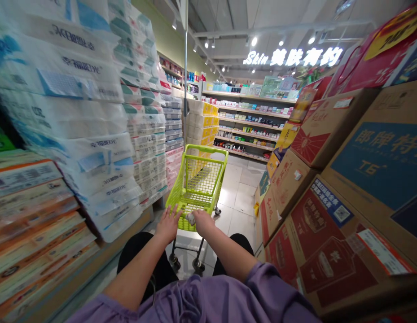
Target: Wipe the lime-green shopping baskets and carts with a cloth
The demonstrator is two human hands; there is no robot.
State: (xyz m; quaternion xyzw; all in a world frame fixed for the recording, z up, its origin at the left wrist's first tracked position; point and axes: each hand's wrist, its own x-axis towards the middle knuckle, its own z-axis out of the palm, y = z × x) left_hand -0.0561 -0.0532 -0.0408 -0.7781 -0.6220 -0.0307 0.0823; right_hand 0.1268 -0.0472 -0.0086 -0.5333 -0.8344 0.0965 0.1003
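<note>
A lime-green plastic shopping cart (204,176) stands in front of me, its basket walls a grid. My left hand (167,225) lies on the left corner of its near rim, fingers stretched forward and spread. At the right of the same rim is my right hand (204,222), its fingers curled. A small whitish, crumpled-looking thing (190,219) shows at those curled fingers; its kind is too small to make out. The bottom of the basket is partly hidden by my hands.
Tall stacks of wrapped tissue packs (103,148) line the left side. Stacked cardboard boxes (329,224) crowd the right. Tiled floor (233,197) runs between them toward shelves (245,117) of small goods. A thin metal pole (186,67) rises beyond the cart's left side.
</note>
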